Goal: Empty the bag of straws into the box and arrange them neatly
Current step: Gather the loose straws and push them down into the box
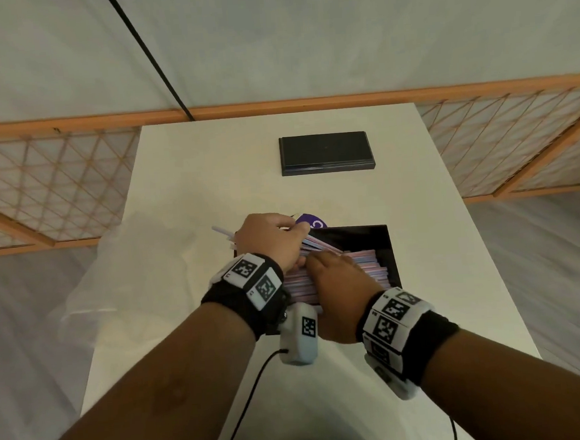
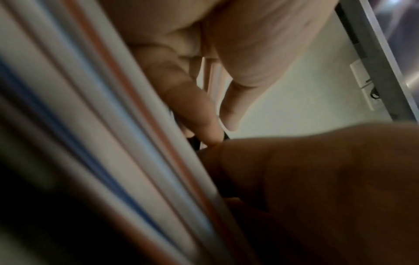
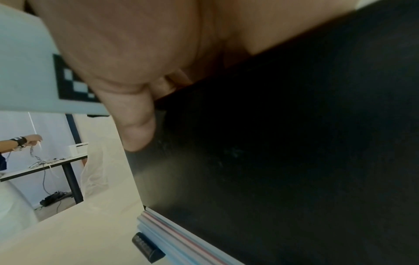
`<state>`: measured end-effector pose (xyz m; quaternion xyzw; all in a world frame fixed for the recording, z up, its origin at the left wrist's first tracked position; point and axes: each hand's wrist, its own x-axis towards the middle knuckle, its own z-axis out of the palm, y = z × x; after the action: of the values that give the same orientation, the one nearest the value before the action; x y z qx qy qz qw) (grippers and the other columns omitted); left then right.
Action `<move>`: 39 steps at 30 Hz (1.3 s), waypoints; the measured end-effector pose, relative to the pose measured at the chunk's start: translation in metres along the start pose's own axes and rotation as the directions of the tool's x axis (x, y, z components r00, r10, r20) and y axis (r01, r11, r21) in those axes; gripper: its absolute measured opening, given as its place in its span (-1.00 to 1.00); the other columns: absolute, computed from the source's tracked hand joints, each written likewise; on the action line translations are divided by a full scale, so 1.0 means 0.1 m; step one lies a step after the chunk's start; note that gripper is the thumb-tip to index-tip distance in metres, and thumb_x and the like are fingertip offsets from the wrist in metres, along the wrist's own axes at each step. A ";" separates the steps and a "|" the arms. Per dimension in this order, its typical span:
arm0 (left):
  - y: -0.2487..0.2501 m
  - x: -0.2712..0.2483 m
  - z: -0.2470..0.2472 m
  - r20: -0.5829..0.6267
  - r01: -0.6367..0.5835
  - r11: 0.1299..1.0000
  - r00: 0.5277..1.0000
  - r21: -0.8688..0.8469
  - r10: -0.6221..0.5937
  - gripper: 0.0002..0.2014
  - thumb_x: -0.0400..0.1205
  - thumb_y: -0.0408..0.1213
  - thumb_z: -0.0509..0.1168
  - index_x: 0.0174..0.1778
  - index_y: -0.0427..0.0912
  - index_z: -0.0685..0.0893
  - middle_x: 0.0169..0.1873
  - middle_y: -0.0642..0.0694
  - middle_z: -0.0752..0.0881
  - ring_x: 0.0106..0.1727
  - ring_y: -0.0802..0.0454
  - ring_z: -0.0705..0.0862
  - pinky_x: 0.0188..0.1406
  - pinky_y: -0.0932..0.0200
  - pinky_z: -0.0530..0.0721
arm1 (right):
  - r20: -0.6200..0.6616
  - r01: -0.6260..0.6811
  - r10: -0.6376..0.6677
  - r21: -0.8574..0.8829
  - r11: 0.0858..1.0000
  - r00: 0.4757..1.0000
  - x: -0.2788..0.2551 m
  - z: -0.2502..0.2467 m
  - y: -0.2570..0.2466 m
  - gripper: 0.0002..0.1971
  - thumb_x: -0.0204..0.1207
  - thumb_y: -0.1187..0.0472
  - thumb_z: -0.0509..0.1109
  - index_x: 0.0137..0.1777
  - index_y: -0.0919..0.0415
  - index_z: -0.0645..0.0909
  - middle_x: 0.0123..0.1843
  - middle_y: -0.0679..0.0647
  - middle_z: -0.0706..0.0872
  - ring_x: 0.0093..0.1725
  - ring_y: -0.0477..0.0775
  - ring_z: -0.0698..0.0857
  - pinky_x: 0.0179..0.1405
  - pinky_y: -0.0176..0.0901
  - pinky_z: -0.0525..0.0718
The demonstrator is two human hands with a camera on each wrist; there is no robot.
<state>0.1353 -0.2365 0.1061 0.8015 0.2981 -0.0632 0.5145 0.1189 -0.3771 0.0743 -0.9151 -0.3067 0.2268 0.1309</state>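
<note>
A: Nearest to us are our forearms, each banded with a black wrist strap (image 1: 239, 302) carrying white tags printed with square codes. What are the fingers doing?

B: The left hand (image 1: 271, 240) has its fingers curled over a fanned bundle of thin pink, blue and white paper straws (image 1: 318, 247), gripping them at the far left corner of the black open-topped rectangular box (image 1: 392, 257). Some ends poke out past the box's left side.

A: And the right hand (image 1: 343, 286)?

B: It lies palm down on the straws already in the box, fingers fairly straight and pressing on them; its thumb (image 3: 138, 125) rests against the box's near black wall, as the right wrist view shows. We cannot tell whether anything is pinched beneath it.

A: The bag?

B: A purple corner of packaging (image 1: 311, 222) peeks out just beyond the box's far edge, by the left hand's fingers.

A: Farther out?

B: A flat black rectangular lid (image 1: 327, 152) lies well beyond the box on the white tabletop (image 1: 182, 179).
</note>
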 end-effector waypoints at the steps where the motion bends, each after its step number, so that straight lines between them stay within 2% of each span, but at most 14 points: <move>1: 0.00 0.00 0.01 -0.003 -0.032 0.999 0.999 0.022 0.032 -0.82 0.60 -0.07 0.54 0.05 -0.04 0.90 -0.21 0.02 0.89 -0.43 0.05 0.87 -0.13 -0.01 0.92 | 0.004 -0.003 0.003 0.008 1.000 1.000 0.01 0.00 0.00 -0.19 0.28 -0.18 0.42 0.54 0.07 0.34 0.42 0.06 0.52 0.46 0.15 0.46 0.56 0.14 0.33; 3: 0.00 0.01 0.02 -0.011 -0.076 0.996 0.997 0.053 0.077 -0.93 0.58 -0.13 0.55 -0.19 0.02 0.92 -0.31 0.05 0.89 -0.36 0.02 0.88 -0.06 -0.04 0.91 | 0.008 -0.009 0.009 0.019 1.000 1.000 0.01 -0.01 0.00 -0.17 0.29 -0.17 0.43 0.56 0.08 0.33 0.45 0.07 0.51 0.48 0.16 0.45 0.57 0.13 0.33; 5: 0.00 0.01 0.02 -0.017 -0.087 0.994 0.996 0.071 0.088 -0.84 0.57 -0.22 0.54 -0.33 0.04 0.87 -0.37 0.06 0.87 -0.37 0.02 0.88 -0.06 -0.03 0.90 | -0.004 -0.011 0.011 0.038 0.999 1.000 0.00 -0.04 0.00 -0.18 0.32 -0.14 0.47 0.57 0.11 0.35 0.44 0.07 0.52 0.45 0.17 0.49 0.53 0.07 0.39; 9: 0.02 -0.02 -0.05 -0.047 -0.157 0.974 0.985 0.165 0.167 -0.90 0.53 -0.26 0.51 -0.26 -0.02 0.91 -0.30 0.05 0.88 -0.19 0.06 0.86 0.06 0.04 0.86 | -0.019 -0.026 0.028 0.098 0.995 0.999 -0.07 -0.17 0.03 -0.13 0.28 -0.12 0.63 0.55 0.14 0.38 0.46 0.10 0.50 0.41 0.18 0.52 0.46 -0.03 0.46; 14: 0.08 -0.17 -0.35 -0.063 -0.246 0.944 0.962 0.221 0.265 -0.90 0.51 -0.21 0.58 -0.32 0.04 0.86 -0.35 0.20 0.81 -0.21 0.25 0.76 -0.02 0.27 0.70 | -0.060 -0.027 0.037 0.156 0.987 0.998 -0.20 -0.42 0.11 -0.14 0.23 -0.16 0.66 0.50 0.10 0.43 0.38 0.00 0.53 0.33 0.03 0.54 0.40 -0.09 0.51; 17: 0.08 -0.26 -0.57 -0.028 -0.261 0.953 0.963 0.152 0.268 -0.88 0.43 -0.22 0.60 -0.39 0.03 0.82 -0.41 0.12 0.83 -0.23 0.12 0.83 0.03 0.07 0.81 | -0.115 -0.014 0.035 0.173 0.985 0.993 -0.23 -0.53 0.14 -0.19 0.34 -0.21 0.59 0.53 0.07 0.41 0.40 -0.02 0.54 0.35 -0.01 0.52 0.41 -0.21 0.43; 23: 0.10 -0.39 -0.76 -0.010 -0.289 0.956 0.957 -0.056 0.289 -0.92 0.30 -0.19 0.54 -0.33 -0.05 0.81 -0.44 -0.05 0.85 -0.29 -0.17 0.88 -0.01 -0.32 0.87 | -0.218 -0.028 0.053 0.118 0.993 0.974 -0.07 -0.54 0.04 -0.41 0.49 -0.16 0.47 0.46 0.03 0.47 0.30 0.03 0.59 0.28 0.10 0.54 0.36 0.05 0.52; 26: 0.12 -0.42 -0.76 0.038 -0.270 0.957 0.961 -0.111 0.275 -0.82 0.48 -0.49 0.53 -0.35 -0.15 0.74 -0.51 -0.05 0.80 -0.29 -0.27 0.88 -0.05 -0.43 0.85 | -0.252 -0.004 0.012 0.033 0.999 0.968 0.01 -0.53 -0.06 -0.72 0.60 -0.16 0.34 0.07 0.05 0.58 -0.07 0.01 0.65 -0.05 0.16 0.59 0.08 0.10 0.59; 27: 0.11 -0.42 -0.74 0.044 -0.268 0.955 0.960 -0.128 0.275 -0.82 0.51 -0.47 0.51 -0.35 -0.14 0.72 -0.52 -0.01 0.78 -0.28 -0.26 0.88 -0.07 -0.44 0.85 | -0.229 -0.014 0.022 0.037 0.999 0.973 0.02 -0.55 -0.09 -0.74 0.64 -0.15 0.28 -0.10 0.03 0.50 -0.23 -0.03 0.59 -0.17 0.16 0.56 -0.06 0.04 0.57; 30: 0.10 -0.41 -0.70 -0.076 -0.304 0.933 0.953 -0.191 0.295 -0.74 0.39 0.15 0.41 -0.24 0.04 0.67 -0.30 0.14 0.72 -0.09 -0.06 0.79 0.07 -0.28 0.80 | -0.152 -0.024 0.029 0.039 0.999 0.988 0.01 -0.57 -0.14 -0.65 0.67 -0.20 0.17 -0.25 -0.03 0.37 -0.40 -0.10 0.48 -0.31 0.10 0.54 -0.28 -0.08 0.49; 32: 0.07 -0.39 -0.65 -0.127 -0.355 0.897 0.935 -0.262 0.332 -0.58 0.37 0.38 0.15 -0.07 0.17 0.57 -0.08 0.21 0.65 0.02 0.29 0.65 0.17 0.17 0.63 | -0.133 -0.012 0.013 0.009 1.000 0.991 -0.02 -0.57 -0.17 -0.62 0.67 -0.23 0.15 -0.27 -0.02 0.39 -0.40 -0.10 0.50 -0.32 0.08 0.56 -0.29 -0.09 0.52; 35: 0.05 -0.46 -0.51 -0.053 -0.404 0.883 0.913 -0.239 0.403 -0.54 0.51 0.41 -0.08 0.06 0.22 0.49 0.03 0.24 0.57 -0.02 0.60 0.52 0.04 0.64 0.41 | -0.112 0.016 -0.011 0.048 0.999 0.994 -0.03 -0.55 -0.28 -0.58 0.67 -0.24 0.13 -0.34 -0.04 0.33 -0.41 -0.10 0.51 -0.36 0.05 0.55 -0.33 -0.11 0.47; 37: 0.02 -0.50 -0.44 -0.061 -0.429 0.875 0.903 -0.223 0.426 -0.51 0.57 0.38 -0.13 0.08 0.16 0.51 0.02 0.21 0.57 0.01 0.59 0.52 0.09 0.68 0.37 | -0.081 0.013 -0.006 0.087 0.996 0.997 -0.01 -0.51 -0.30 -0.58 0.67 -0.25 0.14 -0.33 -0.02 0.33 -0.40 -0.08 0.52 -0.36 0.07 0.55 -0.33 -0.14 0.42; 39: -0.01 -0.48 -0.45 -0.129 -0.470 0.859 0.882 -0.202 0.452 -0.39 0.62 0.33 -0.13 0.09 -0.09 0.58 0.00 -0.01 0.64 -0.01 0.45 0.57 0.07 0.61 0.41 | -0.045 -0.014 0.016 0.048 0.999 0.999 0.00 -0.48 -0.26 -0.59 0.66 -0.28 0.14 -0.26 0.02 0.37 -0.34 -0.04 0.55 -0.30 0.11 0.58 -0.32 -0.11 0.43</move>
<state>0.0862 -0.2167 0.1457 0.7870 0.1223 0.1273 0.5911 0.1294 -0.3618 0.1254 -0.9188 -0.2915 0.2143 0.1578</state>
